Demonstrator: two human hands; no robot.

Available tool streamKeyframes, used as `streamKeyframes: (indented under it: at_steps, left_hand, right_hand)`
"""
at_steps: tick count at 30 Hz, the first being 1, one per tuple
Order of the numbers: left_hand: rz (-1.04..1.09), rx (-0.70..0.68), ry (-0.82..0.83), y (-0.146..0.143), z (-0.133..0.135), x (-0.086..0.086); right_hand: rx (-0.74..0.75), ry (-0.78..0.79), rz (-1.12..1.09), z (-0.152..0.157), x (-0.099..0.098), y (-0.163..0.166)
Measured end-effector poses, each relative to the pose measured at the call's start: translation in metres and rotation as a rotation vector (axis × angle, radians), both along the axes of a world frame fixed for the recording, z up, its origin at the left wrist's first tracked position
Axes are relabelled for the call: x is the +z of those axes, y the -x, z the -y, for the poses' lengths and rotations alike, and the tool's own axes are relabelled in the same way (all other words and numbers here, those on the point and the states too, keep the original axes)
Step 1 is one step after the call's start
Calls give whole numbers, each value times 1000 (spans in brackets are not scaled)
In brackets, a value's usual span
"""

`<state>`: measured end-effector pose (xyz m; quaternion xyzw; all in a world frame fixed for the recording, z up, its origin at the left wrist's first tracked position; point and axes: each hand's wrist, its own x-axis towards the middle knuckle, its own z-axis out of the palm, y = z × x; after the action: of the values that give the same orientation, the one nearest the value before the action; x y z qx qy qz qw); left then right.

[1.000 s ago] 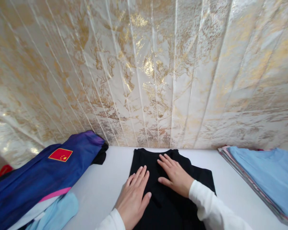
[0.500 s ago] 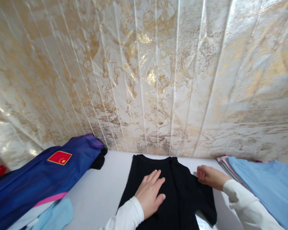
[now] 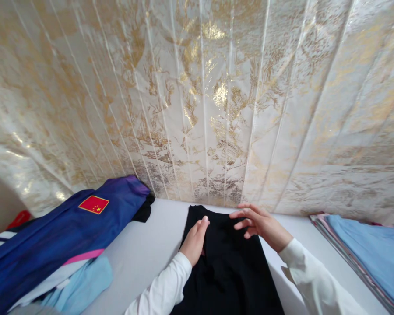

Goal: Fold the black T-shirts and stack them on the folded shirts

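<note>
A black garment [image 3: 230, 267] lies flat on the white table [image 3: 151, 253], its collar toward the wall and its right side folded in, so it forms a narrow strip. My left hand [image 3: 195, 240] rests on edge on the garment's upper left part, fingers stretched out and held together. Just above the collar's right end, my right hand [image 3: 261, 223] hovers with its fingers spread and holds nothing. Both arms wear white sleeves.
A pile of clothes with a dark blue jacket [image 3: 65, 232] bearing a red flag patch lies at the left. A flat stack of folded cloth topped in light blue [image 3: 371, 249] sits at the right. A gold-and-white padded wall [image 3: 197, 100] closes the table's far edge.
The garment's right sleeve now lies folded over the body. My right hand moved from that sleeve up to the collar and opened. My left hand slid up toward the collar.
</note>
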<state>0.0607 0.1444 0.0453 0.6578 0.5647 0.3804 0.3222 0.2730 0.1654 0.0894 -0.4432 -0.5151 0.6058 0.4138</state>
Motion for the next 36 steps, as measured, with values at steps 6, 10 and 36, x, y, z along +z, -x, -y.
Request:
streamKeyframes:
  at_steps: [6, 10, 36]
  left_hand:
    - [-41, 82, -42, -3, 3, 3]
    - [-89, 122, -109, -7, 9, 18]
    - [-327, 76, -80, -3, 3, 2]
  right_hand:
    - [-262, -155, 181, -26, -34, -48]
    - [-241, -274, 309, -32, -53, -45]
    - [-184, -708, 920, -43, -49, -28]
